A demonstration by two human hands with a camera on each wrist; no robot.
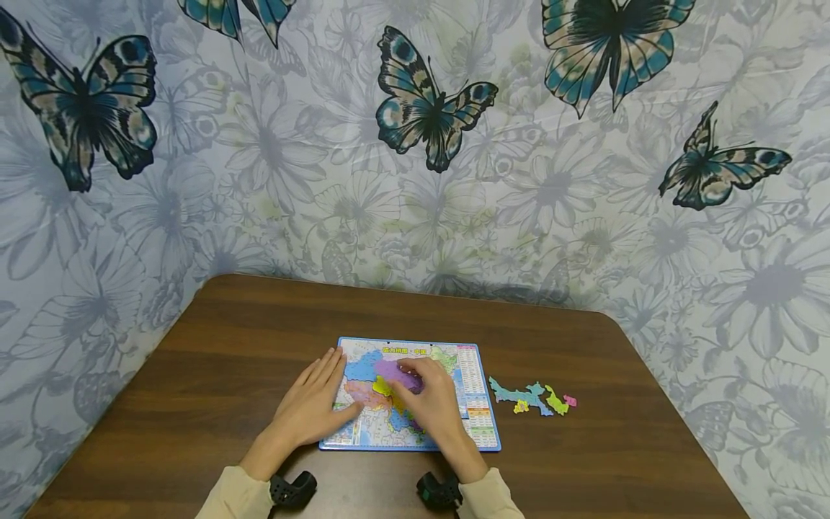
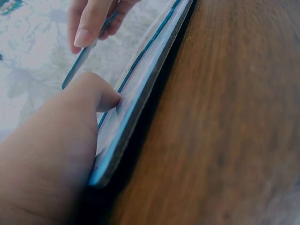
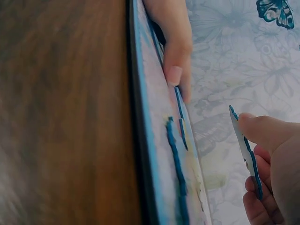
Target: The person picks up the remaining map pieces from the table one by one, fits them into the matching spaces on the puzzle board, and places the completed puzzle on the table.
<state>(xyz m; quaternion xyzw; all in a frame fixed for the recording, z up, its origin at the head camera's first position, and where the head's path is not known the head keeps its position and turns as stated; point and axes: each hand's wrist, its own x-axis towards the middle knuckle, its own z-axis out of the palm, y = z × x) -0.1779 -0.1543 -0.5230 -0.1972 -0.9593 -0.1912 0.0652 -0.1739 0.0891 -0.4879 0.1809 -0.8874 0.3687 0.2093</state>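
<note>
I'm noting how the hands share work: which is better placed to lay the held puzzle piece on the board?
Probably the right hand: it pinches the puzzle piece, raised over the board, while the left hand rests at the board's left edge.

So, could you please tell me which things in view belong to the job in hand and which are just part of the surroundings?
Part of the job:
map puzzle board, under the left hand
puzzle piece pinched in the right hand
loose puzzle pieces lying right of the board

Only surroundings or worn:
wooden table, merely bearing the work
butterfly-patterned backdrop
black wrist devices
</note>
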